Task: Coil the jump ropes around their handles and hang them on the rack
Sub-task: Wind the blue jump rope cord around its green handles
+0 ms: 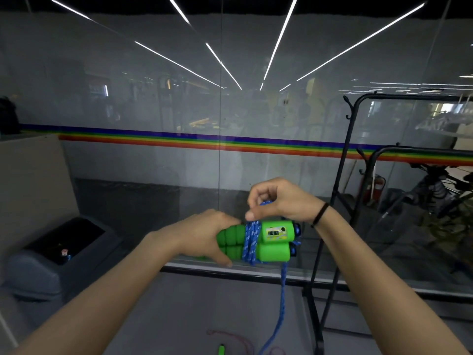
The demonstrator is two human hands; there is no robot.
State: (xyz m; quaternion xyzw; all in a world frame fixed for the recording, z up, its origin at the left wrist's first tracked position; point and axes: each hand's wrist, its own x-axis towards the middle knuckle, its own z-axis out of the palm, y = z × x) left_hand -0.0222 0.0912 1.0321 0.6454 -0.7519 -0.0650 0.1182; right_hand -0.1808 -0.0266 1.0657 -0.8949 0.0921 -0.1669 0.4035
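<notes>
Mid-coil: left hand (204, 234) grips the paired green foam handles (275, 243) at centre; right hand (279, 201) pinches the blue braided rope (252, 239) at their 12 o'clock. The tail hangs toward 6, so more wraps likely come first, then the black metal rack (341, 162) at 3.

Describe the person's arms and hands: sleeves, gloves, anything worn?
No sleeves or gloves in view. The left hand wears nothing, with no watch or ring visible. The right hand has a thin black band round its wrist.
</notes>
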